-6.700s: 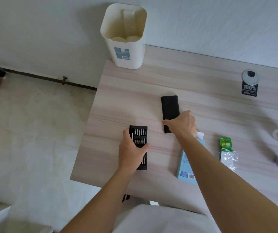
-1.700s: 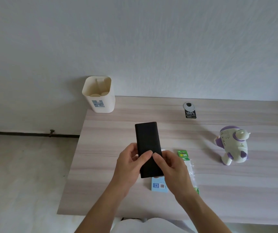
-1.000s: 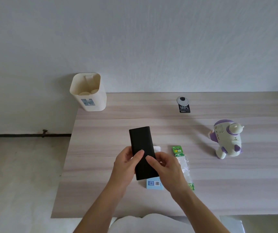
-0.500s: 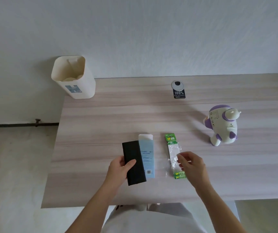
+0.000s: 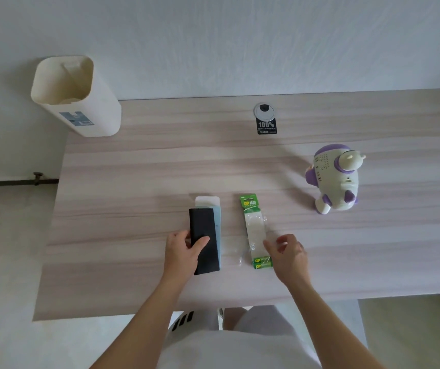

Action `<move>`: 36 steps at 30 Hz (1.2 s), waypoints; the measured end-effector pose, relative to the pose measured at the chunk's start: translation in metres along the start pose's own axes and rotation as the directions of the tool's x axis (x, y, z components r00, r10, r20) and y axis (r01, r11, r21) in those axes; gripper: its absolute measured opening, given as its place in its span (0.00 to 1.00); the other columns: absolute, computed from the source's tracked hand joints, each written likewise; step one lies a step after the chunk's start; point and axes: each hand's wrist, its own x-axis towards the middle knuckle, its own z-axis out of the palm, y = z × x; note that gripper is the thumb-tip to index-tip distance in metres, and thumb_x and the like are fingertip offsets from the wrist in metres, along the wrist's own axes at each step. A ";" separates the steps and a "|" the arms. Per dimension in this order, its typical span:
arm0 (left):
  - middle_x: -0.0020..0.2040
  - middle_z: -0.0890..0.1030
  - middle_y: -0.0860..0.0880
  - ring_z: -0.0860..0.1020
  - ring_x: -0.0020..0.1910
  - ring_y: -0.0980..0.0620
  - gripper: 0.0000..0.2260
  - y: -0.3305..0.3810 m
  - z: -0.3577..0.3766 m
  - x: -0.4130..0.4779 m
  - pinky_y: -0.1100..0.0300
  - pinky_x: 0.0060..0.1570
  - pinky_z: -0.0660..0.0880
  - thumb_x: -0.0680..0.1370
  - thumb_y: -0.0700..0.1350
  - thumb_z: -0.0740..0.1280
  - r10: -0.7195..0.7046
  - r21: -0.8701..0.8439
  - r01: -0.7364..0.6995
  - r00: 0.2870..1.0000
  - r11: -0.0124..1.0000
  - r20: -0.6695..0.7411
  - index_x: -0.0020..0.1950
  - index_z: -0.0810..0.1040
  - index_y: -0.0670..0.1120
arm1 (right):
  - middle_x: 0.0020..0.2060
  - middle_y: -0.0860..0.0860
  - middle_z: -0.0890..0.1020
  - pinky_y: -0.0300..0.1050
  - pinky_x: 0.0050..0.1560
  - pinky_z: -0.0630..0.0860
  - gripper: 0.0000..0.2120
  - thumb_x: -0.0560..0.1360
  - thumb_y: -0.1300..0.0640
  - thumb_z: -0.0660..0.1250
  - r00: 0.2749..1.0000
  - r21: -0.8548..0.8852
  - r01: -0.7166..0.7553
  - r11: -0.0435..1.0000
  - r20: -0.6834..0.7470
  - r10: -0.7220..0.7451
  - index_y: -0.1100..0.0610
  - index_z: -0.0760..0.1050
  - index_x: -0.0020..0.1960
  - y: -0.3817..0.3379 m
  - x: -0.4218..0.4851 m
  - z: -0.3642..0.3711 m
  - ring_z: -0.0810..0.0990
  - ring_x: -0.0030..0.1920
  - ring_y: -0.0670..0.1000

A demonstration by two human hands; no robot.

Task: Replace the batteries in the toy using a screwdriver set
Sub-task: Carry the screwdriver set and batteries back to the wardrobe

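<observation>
My left hand (image 5: 184,251) grips the black screwdriver-set case (image 5: 204,235), which lies closed over a light blue box (image 5: 217,217) on the wooden table (image 5: 133,182). Just right of the box lies a green battery blister pack (image 5: 254,230), mostly clear plastic with two green batteries at its near end. My right hand (image 5: 289,254) hovers at that near end, fingers apart and holding nothing. The white and purple toy (image 5: 336,179) stands upright at the right of the table, well away from both hands.
A cream bin (image 5: 77,102) stands at the table's far left corner. A round grey cable grommet with a black "100%" tag (image 5: 265,121) sits near the far edge by the white wall. The floor lies left of the table.
Both hands held the black case in the air; the right hand let go and moved right to the battery pack. The left hand lowered the case onto the blue box.
</observation>
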 end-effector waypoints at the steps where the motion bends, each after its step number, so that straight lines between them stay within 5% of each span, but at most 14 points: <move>1: 0.53 0.75 0.43 0.76 0.48 0.49 0.13 0.000 0.002 0.000 0.53 0.46 0.77 0.75 0.53 0.73 0.004 0.022 -0.003 1.000 1.000 -0.026 0.51 0.80 0.45 | 0.48 0.55 0.79 0.47 0.47 0.70 0.19 0.76 0.43 0.69 1.000 -0.024 0.007 1.000 -0.006 -0.007 0.57 0.74 0.55 -0.001 -0.001 0.001 0.77 0.50 0.57; 4: 0.53 0.73 0.45 0.73 0.48 0.50 0.15 0.001 0.005 -0.002 0.59 0.46 0.70 0.75 0.52 0.74 0.015 0.084 -0.008 0.996 0.996 -0.093 0.53 0.78 0.43 | 0.49 0.54 0.77 0.48 0.48 0.70 0.22 0.75 0.41 0.69 0.999 -0.086 0.014 0.996 -0.038 -0.017 0.58 0.73 0.56 -0.008 -0.008 0.005 0.76 0.50 0.56; 10: 0.57 0.77 0.49 0.76 0.55 0.49 0.27 0.001 0.013 -0.010 0.55 0.51 0.77 0.71 0.52 0.78 0.030 0.076 -0.021 0.992 0.997 -0.124 0.65 0.72 0.46 | 0.47 0.50 0.75 0.50 0.49 0.73 0.25 0.70 0.37 0.73 0.995 -0.122 0.001 0.993 -0.099 -0.013 0.55 0.71 0.53 -0.020 -0.013 0.017 0.75 0.50 0.55; 18: 0.58 0.77 0.45 0.74 0.55 0.48 0.28 0.012 0.024 -0.010 0.51 0.54 0.77 0.72 0.52 0.76 -0.022 0.156 0.049 0.985 0.987 -0.170 0.66 0.71 0.42 | 0.49 0.52 0.78 0.51 0.53 0.74 0.25 0.67 0.43 0.76 0.994 -0.142 -0.028 0.990 -0.113 0.012 0.56 0.71 0.54 -0.027 -0.014 0.024 0.76 0.52 0.56; 26: 0.60 0.72 0.43 0.73 0.57 0.44 0.29 0.015 0.037 -0.012 0.49 0.59 0.76 0.74 0.56 0.74 -0.019 0.201 0.050 0.988 0.978 -0.155 0.67 0.70 0.42 | 0.47 0.54 0.75 0.45 0.40 0.69 0.12 0.75 0.51 0.69 1.000 -0.098 0.009 0.995 0.000 -0.009 0.57 0.78 0.54 -0.031 -0.013 0.029 0.73 0.43 0.54; 30: 0.59 0.73 0.43 0.72 0.53 0.47 0.23 0.017 0.036 -0.014 0.51 0.58 0.76 0.78 0.54 0.69 -0.013 0.172 0.040 0.988 0.984 -0.155 0.67 0.72 0.42 | 0.45 0.55 0.76 0.52 0.41 0.74 0.11 0.79 0.52 0.65 0.998 0.076 0.045 0.996 0.033 -0.048 0.59 0.73 0.43 -0.032 -0.011 0.035 0.76 0.43 0.57; 33: 0.58 0.74 0.44 0.70 0.51 0.50 0.22 0.017 0.034 -0.014 0.55 0.55 0.75 0.78 0.53 0.70 -0.003 0.178 0.030 0.988 0.984 -0.153 0.67 0.73 0.43 | 0.48 0.54 0.81 0.47 0.43 0.79 0.11 0.80 0.52 0.65 0.992 0.369 -0.067 0.927 0.122 0.023 0.59 0.76 0.57 -0.039 -0.009 0.037 0.81 0.48 0.55; 36: 0.56 0.77 0.45 0.72 0.52 0.50 0.21 0.016 0.034 -0.013 0.54 0.53 0.76 0.77 0.53 0.71 0.001 0.159 0.024 0.987 0.987 -0.158 0.66 0.74 0.44 | 0.48 0.54 0.82 0.46 0.46 0.81 0.12 0.81 0.54 0.65 0.968 0.479 -0.111 0.871 0.251 -0.014 0.60 0.76 0.60 -0.044 -0.010 0.041 0.82 0.48 0.53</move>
